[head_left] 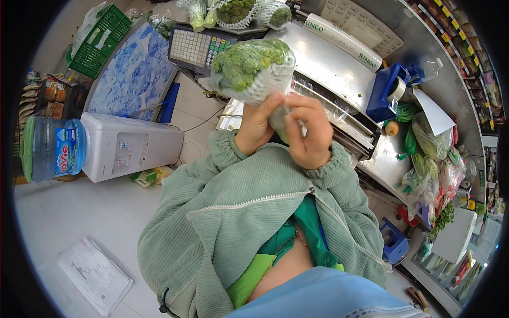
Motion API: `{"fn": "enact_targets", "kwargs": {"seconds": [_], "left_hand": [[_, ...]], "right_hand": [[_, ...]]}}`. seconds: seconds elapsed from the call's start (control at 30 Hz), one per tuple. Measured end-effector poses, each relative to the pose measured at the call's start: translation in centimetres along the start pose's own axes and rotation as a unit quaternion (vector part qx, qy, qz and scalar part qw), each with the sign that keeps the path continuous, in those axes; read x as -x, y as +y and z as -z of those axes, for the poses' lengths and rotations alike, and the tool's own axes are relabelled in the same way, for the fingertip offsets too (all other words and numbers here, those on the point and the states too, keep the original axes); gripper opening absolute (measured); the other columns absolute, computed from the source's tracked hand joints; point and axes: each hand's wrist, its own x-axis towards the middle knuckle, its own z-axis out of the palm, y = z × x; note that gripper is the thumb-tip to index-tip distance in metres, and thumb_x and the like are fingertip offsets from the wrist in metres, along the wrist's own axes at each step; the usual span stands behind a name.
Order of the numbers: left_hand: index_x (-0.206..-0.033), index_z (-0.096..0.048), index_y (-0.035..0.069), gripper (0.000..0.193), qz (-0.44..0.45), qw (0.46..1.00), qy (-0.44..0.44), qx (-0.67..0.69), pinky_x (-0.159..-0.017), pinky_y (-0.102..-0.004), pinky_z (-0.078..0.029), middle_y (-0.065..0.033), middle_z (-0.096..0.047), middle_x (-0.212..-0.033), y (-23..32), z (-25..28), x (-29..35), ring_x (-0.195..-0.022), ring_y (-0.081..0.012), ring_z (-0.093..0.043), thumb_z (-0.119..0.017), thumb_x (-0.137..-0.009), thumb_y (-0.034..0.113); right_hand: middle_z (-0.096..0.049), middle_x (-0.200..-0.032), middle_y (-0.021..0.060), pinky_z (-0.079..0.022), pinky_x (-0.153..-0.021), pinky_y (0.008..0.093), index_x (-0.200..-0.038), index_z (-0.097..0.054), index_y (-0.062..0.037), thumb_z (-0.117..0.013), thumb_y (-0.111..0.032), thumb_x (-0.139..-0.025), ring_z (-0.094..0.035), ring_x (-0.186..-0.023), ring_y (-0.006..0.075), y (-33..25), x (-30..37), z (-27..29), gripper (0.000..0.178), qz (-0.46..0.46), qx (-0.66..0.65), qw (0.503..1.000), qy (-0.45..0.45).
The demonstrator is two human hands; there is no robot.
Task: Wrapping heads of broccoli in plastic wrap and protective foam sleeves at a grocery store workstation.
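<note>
A head of broccoli (249,63), in a white foam net and clear plastic film, is held up in front of my chest, florets away from me. My left hand (256,125) is closed around its lower part, thumb along the side by the stem. My right hand (310,131) is closed too, fingertips pinching the plastic film at the right side of the stem. Behind the broccoli is a weighing scale's keypad (197,49). More broccoli (237,11) in foam nets lies on top of the scale.
A steel wrapping counter (313,58) carries a roll of film (343,42). To its right are a blue tape dispenser (386,93) and bagged vegetables (432,138). A water dispenser (130,147) lies at the left in view, below a green crate (101,40). Papers (95,275) lie on the floor.
</note>
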Motion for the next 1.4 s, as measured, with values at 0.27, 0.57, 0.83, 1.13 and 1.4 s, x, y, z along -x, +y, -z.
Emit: {"fn": "enact_targets", "kwargs": {"seconds": [0.27, 0.57, 0.83, 1.13, 1.4], "left_hand": [[-0.129, -0.041, 0.003, 0.057, 0.038, 0.999, -0.011, -0.003, -0.081, -0.0308, -0.052, -0.0107, -0.054, -0.118, 0.4, 1.6, -0.5, -0.098, -0.0168, -0.058, -0.066, -0.086, 0.030], [-0.129, -0.041, 0.000, 0.056, 0.126, 0.990, -0.049, 0.026, -0.083, -0.0342, -0.052, -0.0139, -0.056, -0.113, 1.3, 1.1, -0.5, -0.099, -0.0218, -0.059, -0.063, -0.078, 0.006], [-0.127, -0.044, 0.000, 0.052, 0.197, 0.964, -0.171, 0.059, -0.085, -0.0349, -0.051, -0.0128, -0.057, -0.113, 0.0, -1.0, -1.3, -0.100, -0.0210, -0.059, -0.065, -0.080, 0.006], [-0.127, -0.044, 0.002, 0.048, 0.148, 0.977, -0.150, 0.033, -0.089, -0.0345, -0.048, -0.0088, -0.056, -0.114, 0.4, -0.9, -0.9, -0.104, -0.0182, -0.056, -0.066, -0.085, 0.009], [-0.129, -0.040, 0.001, 0.054, 0.126, 0.981, -0.146, -0.031, -0.092, -0.0330, -0.044, -0.0083, -0.052, -0.120, -1.0, -1.7, -1.4, -0.108, -0.0175, -0.053, -0.068, -0.084, 0.010]], "right_hand": [[-0.065, -0.095, 0.0166, -0.051, -0.084, 0.0435, -0.082, -0.061, 0.0017, -0.066, 0.004, -0.071, -0.063, -0.094, 0.0339, -0.9, -0.3, -0.4, 0.013, 0.064, 0.091, 0.988, -0.111], [-0.064, -0.078, 0.0060, -0.046, -0.066, 0.0250, -0.080, -0.064, 0.0025, -0.065, -0.014, -0.085, -0.056, -0.070, 0.0113, 10.0, 0.6, 14.0, 0.017, -0.194, 0.137, 0.876, 0.419], [-0.065, -0.076, 0.0076, -0.043, -0.075, 0.0251, -0.078, -0.068, 0.0038, -0.072, -0.021, -0.082, -0.056, -0.076, 0.0124, 20.9, 7.4, 20.3, 0.025, -0.385, 0.017, 0.840, 0.383], [-0.059, -0.084, 0.0070, -0.041, -0.074, 0.0272, -0.077, -0.063, 0.0049, -0.064, -0.012, -0.086, -0.054, -0.078, 0.0131, 16.6, 11.0, 18.7, 0.019, -0.314, 0.105, 0.879, 0.343], [-0.059, -0.074, 0.0077, -0.038, -0.057, 0.0291, -0.072, -0.062, 0.0018, -0.058, -0.018, -0.087, -0.052, -0.063, 0.0193, 3.8, 3.6, 16.3, 0.025, -0.239, -0.057, 0.966, 0.086]]}}
